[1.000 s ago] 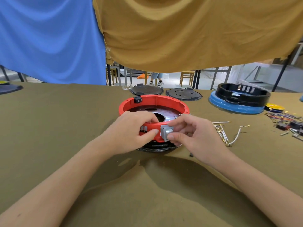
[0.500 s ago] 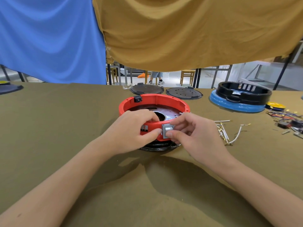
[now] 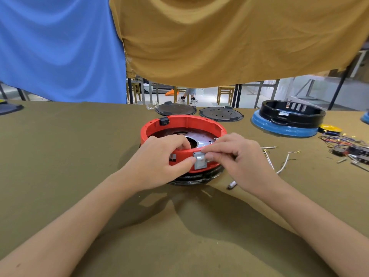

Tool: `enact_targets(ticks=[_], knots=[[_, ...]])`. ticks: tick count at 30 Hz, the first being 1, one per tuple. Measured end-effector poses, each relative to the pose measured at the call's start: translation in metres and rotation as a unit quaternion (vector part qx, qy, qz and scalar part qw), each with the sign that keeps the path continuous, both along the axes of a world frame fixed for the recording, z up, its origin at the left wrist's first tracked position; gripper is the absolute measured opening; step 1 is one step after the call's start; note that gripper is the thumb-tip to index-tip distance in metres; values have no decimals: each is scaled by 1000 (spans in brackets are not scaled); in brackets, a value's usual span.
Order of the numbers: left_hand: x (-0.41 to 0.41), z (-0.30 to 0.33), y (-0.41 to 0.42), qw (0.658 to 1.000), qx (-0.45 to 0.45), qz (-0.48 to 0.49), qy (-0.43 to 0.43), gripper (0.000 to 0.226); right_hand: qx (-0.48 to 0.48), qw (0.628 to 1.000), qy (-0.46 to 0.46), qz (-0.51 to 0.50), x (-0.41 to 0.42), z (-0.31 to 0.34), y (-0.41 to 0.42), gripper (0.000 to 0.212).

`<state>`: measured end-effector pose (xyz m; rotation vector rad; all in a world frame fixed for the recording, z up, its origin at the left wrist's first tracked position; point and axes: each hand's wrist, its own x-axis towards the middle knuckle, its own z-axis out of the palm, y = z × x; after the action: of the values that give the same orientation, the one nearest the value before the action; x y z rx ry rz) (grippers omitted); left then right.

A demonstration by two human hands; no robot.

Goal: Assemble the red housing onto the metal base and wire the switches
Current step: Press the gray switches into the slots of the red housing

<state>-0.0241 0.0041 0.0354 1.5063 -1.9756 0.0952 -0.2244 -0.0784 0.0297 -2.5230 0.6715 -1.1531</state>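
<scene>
The red housing (image 3: 183, 124) sits on the metal base (image 3: 201, 139), in the middle of the table (image 3: 69, 156), so the parts line up. The left hand (image 3: 157, 162) grips the near wall of the ring, fingers over the rim and thumb outside, probably to keep it from sliding. The right hand (image 3: 239, 158) pinches the small gray switch (image 3: 200, 161) and holds it against the wall, probably to push it in. Loose wires (image 3: 279, 162) lie near, ready for later.

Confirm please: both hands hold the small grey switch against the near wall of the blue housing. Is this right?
Not quite: the housing is red, not blue, as the head view shows. The left hand and right hand do hold the grey switch at its near wall.
</scene>
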Motion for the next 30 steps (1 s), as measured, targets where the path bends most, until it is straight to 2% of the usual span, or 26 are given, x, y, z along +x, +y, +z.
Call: enact_targets(ticks=[3, 7, 18, 30], knots=[[-2, -2, 0, 1000, 4, 7, 18, 18, -29, 998, 37, -30, -1, 2, -7, 26], [-5, -6, -2, 999, 7, 23, 39, 20, -7, 996, 91, -4, -2, 1, -8, 31], [-12, -4, -3, 995, 28, 45, 80, 18, 43, 996, 77, 1, 1, 9, -6, 22], [-12, -7, -3, 996, 18, 54, 62, 19, 73, 995, 70, 9, 0, 8, -9, 22]])
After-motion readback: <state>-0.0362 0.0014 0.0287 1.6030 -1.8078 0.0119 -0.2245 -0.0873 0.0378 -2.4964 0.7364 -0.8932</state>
